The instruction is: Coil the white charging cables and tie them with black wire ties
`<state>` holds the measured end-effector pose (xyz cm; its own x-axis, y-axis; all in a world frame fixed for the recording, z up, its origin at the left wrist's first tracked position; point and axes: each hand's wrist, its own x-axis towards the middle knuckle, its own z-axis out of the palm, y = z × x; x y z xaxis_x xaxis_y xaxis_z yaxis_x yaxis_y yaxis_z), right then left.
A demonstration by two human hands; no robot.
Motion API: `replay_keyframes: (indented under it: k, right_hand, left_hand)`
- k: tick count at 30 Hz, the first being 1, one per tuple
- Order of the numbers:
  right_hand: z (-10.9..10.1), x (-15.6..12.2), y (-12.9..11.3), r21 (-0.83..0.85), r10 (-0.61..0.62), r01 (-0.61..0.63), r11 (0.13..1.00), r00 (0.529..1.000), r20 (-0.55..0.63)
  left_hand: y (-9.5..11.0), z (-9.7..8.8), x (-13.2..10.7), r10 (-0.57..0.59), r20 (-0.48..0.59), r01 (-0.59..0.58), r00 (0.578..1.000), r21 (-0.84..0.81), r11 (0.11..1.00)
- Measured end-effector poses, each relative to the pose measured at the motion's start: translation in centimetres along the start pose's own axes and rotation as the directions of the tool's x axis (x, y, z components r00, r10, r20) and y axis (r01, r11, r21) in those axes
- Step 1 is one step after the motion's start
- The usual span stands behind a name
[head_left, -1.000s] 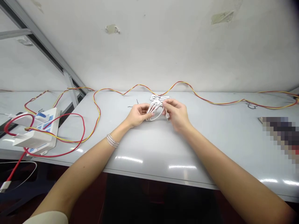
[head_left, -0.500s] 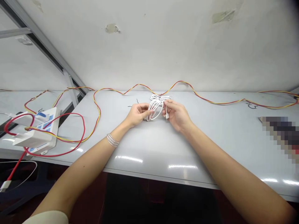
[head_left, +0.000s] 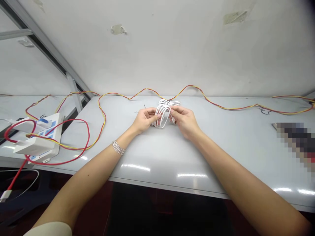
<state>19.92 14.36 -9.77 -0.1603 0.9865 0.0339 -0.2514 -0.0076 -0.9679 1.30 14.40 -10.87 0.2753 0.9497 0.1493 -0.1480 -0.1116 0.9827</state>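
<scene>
A white cable (head_left: 162, 122) is gathered in loose loops between my two hands above the grey table. My left hand (head_left: 145, 120) is closed round the left side of the loops, thumb on top. At the right side, my right hand (head_left: 185, 122) pinches the cable's end part, and a pale plug (head_left: 173, 119) shows by its fingers. Just behind the loops lies a second bundle of white cable (head_left: 175, 103), bound with a thin dark tie (head_left: 168, 102). A short black twist tie (head_left: 144, 106) lies behind my left hand.
A white power strip (head_left: 57, 131) with adapters and a red cable (head_left: 86, 126) occupies the left. A red and yellow twisted wire (head_left: 110, 93) runs along the wall. Black ties (head_left: 265, 111) and a pixelated object (head_left: 295, 137) lie at right. The table's front edge (head_left: 172, 188) is near me.
My right hand has shifted slightly left, bringing the cable's plug end against the loops. The loops have turned a little; my left hand stays almost in place.
</scene>
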Motion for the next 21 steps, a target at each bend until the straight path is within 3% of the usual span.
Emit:
replay_keyframes:
  k: [9,15,21]
  right_hand:
    - [0.18,-0.20,0.39,-0.062,-0.171,0.173,0.983,0.984,0.042]
    - [0.17,-0.28,0.41,-0.158,-0.329,0.337,0.928,0.941,0.075]
    - [0.34,-0.54,0.53,-0.262,-0.405,0.427,0.866,0.904,0.134]
  left_hand:
    - [-0.06,-0.01,0.18,0.019,-0.029,-0.019,0.999,0.013,1.000]
    - [0.11,0.07,0.04,-0.009,-0.032,0.010,0.999,0.036,0.999]
    - [-0.01,0.02,0.01,-0.006,-0.027,0.007,1.000,0.045,0.999]
